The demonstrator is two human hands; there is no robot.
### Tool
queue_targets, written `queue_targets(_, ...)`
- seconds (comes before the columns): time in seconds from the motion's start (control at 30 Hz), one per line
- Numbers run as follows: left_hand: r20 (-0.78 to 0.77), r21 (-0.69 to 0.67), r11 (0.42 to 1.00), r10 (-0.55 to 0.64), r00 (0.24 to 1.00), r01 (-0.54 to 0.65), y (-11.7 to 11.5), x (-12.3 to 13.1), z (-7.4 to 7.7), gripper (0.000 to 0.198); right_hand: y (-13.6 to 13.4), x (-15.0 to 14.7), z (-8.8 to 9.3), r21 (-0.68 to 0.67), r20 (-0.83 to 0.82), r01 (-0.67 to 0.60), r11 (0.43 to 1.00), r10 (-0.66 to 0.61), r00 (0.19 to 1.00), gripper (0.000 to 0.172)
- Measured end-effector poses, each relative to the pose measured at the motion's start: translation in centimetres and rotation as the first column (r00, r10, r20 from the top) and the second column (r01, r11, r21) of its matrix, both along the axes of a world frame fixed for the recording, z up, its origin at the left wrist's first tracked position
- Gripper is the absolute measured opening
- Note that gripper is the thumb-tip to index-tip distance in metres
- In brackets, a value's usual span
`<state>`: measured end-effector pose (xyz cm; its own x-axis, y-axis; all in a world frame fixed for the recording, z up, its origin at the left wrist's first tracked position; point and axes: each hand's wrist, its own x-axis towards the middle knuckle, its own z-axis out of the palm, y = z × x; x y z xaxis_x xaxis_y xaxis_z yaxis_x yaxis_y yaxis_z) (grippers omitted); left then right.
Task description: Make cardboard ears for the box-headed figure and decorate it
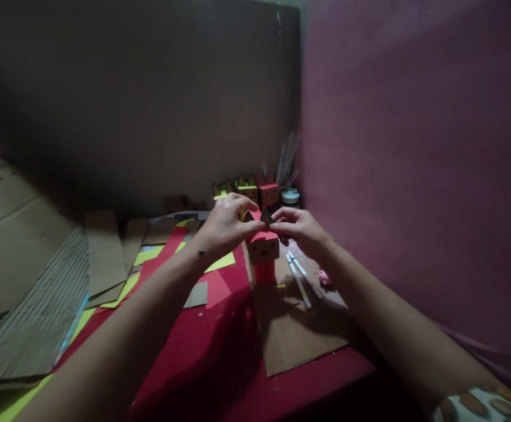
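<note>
Centrally, a small red paper figure [263,247] stands upright on a cardboard sheet [290,340], its long axis vertical, directly between both hands. The left hand [224,225] reaches in from the left, its fingertips closed on the figure's top beside one pointed ear [249,216]. The right hand [301,230] mirrors it from the right, fingertips pinched at the other ear. Both hands are equally near. Two white markers [299,280] lie just right of the figure.
</note>
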<state>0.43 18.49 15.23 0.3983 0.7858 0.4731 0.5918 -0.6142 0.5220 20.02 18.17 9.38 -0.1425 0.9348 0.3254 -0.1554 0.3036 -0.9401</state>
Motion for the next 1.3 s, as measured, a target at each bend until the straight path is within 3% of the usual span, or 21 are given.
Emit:
queue_targets(0.1,-0.175,0.023,0.999,-0.017,0.984,0.021,0.5,1.3,0.6,0.005,0.0,-0.1,0.2,-0.004,0.016,0.021,1.000,-0.021,1.000,0.017)
queue_targets(0.33,-0.359,0.114,0.992,-0.013,0.933,0.057,1.2,2.0,0.9,0.012,-0.2,-0.2,0.5,-0.018,0.036,0.045,0.999,-0.045,0.998,0.013)
queue_targets(0.6,-0.442,0.199,0.976,0.008,0.897,0.089,1.6,2.3,0.7,0.013,-0.2,-0.3,0.7,-0.027,0.027,0.038,0.999,-0.037,0.999,0.015)
queue_targets(0.9,-0.522,0.157,0.979,-0.030,0.852,0.131,2.0,2.9,1.5,0.015,-0.3,-0.4,0.6,-0.044,-0.019,0.036,0.998,-0.037,0.999,0.013)
queue_targets(1.3,-0.509,0.106,0.981,-0.089,0.856,0.165,1.7,3.2,2.0,0.009,-0.1,0.0,0.5,-0.077,-0.035,0.016,0.997,-0.019,0.999,0.014)
